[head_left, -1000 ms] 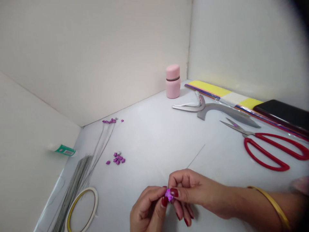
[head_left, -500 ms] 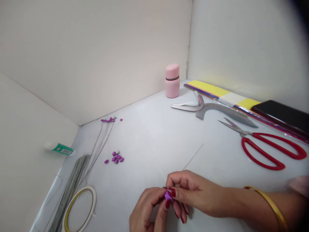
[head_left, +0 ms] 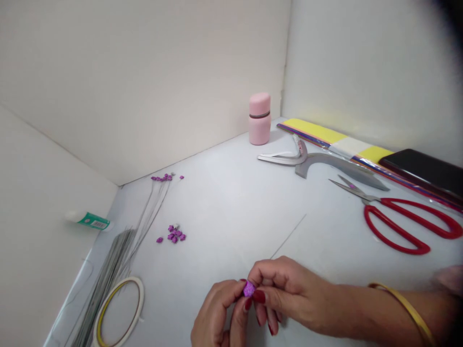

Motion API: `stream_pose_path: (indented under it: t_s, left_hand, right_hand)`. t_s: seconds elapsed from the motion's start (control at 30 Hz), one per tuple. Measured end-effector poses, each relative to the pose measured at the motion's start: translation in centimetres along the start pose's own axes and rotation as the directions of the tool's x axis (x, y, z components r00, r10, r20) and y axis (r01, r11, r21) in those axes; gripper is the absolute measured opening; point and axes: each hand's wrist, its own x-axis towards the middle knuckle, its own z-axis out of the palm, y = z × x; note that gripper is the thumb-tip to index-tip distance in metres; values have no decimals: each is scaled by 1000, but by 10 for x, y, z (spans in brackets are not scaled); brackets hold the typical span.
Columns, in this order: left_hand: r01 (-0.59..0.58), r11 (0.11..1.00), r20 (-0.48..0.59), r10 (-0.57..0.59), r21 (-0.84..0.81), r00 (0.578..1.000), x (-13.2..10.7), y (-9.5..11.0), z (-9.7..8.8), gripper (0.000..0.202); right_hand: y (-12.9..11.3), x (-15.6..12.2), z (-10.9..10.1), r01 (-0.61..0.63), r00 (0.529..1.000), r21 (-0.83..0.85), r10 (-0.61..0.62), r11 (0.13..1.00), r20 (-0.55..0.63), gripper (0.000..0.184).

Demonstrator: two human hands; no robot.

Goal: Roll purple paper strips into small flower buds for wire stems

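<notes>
Low in the middle of the view, my left hand (head_left: 219,315) and my right hand (head_left: 285,294) meet over the white table (head_left: 231,212). Both pinch one small purple glittery piece (head_left: 249,288) between thumbs and fingertips. A thin wire (head_left: 288,236) runs up and right from my fingers across the table. Further left lie a small heap of purple pieces (head_left: 173,235) and several wires tipped with purple bits (head_left: 164,178).
A bundle of thin wires (head_left: 108,274), a tape roll (head_left: 117,311) and a green-labelled glue tube (head_left: 88,220) lie at the left. Red-handled scissors (head_left: 401,221), grey tweezers (head_left: 289,156), coloured paper strips (head_left: 343,144), a black phone (head_left: 423,171) and a pink bottle (head_left: 259,119) are at the right and back.
My hands have shifted slightly left and down, turning the purple piece between the fingertips. Everything else on the table stays in place.
</notes>
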Motion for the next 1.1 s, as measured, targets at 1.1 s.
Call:
stream_pose_path:
  t_s: [1.1]
  left_hand:
    - [-169, 982, 24, 168, 83, 986, 4, -6, -6, 22]
  right_hand:
    - [-3, 0, 0, 26, 996, -72, -31, 997, -78, 34]
